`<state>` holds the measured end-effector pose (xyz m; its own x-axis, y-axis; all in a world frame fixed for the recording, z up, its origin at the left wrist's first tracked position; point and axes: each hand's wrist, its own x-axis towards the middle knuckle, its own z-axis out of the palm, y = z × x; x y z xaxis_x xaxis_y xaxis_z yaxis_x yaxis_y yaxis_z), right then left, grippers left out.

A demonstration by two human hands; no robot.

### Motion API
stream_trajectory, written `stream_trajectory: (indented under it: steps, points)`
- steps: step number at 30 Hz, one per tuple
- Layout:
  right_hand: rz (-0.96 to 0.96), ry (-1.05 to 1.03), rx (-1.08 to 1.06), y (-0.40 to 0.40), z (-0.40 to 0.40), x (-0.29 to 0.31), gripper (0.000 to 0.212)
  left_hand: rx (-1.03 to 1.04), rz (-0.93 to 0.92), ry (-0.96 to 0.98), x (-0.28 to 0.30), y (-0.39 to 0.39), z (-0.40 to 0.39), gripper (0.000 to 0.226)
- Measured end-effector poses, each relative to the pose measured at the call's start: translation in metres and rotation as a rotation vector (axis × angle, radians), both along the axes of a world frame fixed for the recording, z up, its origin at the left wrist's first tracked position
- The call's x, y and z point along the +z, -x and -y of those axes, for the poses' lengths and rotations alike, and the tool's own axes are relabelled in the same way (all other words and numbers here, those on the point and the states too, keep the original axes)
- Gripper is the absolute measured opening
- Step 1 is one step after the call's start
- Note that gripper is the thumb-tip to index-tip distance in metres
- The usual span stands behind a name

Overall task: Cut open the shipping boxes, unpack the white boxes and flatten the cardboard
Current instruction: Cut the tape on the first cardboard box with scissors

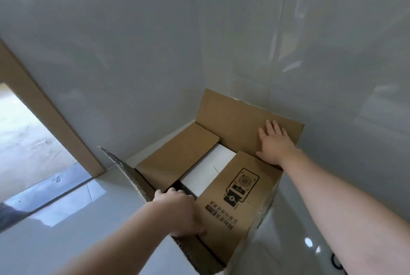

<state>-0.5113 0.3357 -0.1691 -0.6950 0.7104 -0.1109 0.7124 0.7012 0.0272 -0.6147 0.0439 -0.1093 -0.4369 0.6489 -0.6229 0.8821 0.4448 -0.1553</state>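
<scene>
we saw a doorway far off to the left of our fingers, with a brown frame beside it, and pale glossy floor under our left arm. the box stood in a corner of the white walls, open at the top.

our left hand reached over the near-left edge of the box, its fingers curled down into the gap at the opening; we could not tell whether they held anything, as the tips were hidden. just beyond those fingers lay a white box inside, partly covered. a plain inner flap lay to the left of it, and a printed flap with a black code and lettering lay to the right, just beside our left knuckles.

our right hand lay flat with fingers straight and spread, pressing the back flap toward the wall. its thumb pointed toward the printed flap.
</scene>
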Motion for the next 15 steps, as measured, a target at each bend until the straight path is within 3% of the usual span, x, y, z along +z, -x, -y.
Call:
stream_trajectory:
  steps: [5, 8, 11, 15]
  points:
    - [-0.004, 0.099, -0.021, 0.010, -0.012, -0.014, 0.098, 0.180, -0.042, 0.082, -0.037, 0.005, 0.049, 0.112]
    - [0.017, 0.173, -0.031, 0.015, -0.015, -0.032, 0.100, 0.335, -0.108, -0.029, -0.063, 0.004, 0.067, 0.085]
    - [0.053, 0.245, -0.026, 0.021, -0.019, -0.050, 0.091, 0.428, -0.035, -0.092, -0.079, 0.007, 0.068, 0.086]
    - [0.009, 0.328, -0.036, 0.027, -0.028, -0.068, 0.066, 0.239, -0.053, 0.074, -0.091, 0.014, 0.045, 0.084]
